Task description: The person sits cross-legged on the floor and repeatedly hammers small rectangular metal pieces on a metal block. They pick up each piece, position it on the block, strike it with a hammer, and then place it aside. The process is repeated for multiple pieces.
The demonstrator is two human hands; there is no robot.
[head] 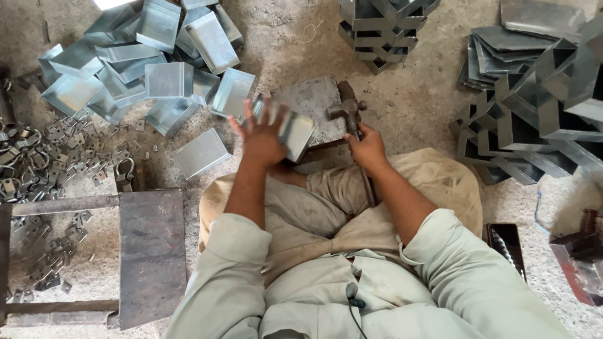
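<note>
I sit on the ground with a flat steel block (312, 103) in front of my knees. My left hand (262, 135) is blurred with fingers spread, touching a shiny sheet-metal box (291, 129) at the block's left edge. Whether it grips the box I cannot tell. My right hand (366, 149) is closed on the handle of a hammer (349, 110), whose head rests over the block's right side.
A heap of finished metal boxes (151, 63) lies at the upper left, one single box (201, 152) nearer me. Folded metal frames (540, 107) pile at the right, more stacks (380, 28) at the top. Small brackets (38, 163) litter the left. A rusty steel bench (151, 254) stands at my left.
</note>
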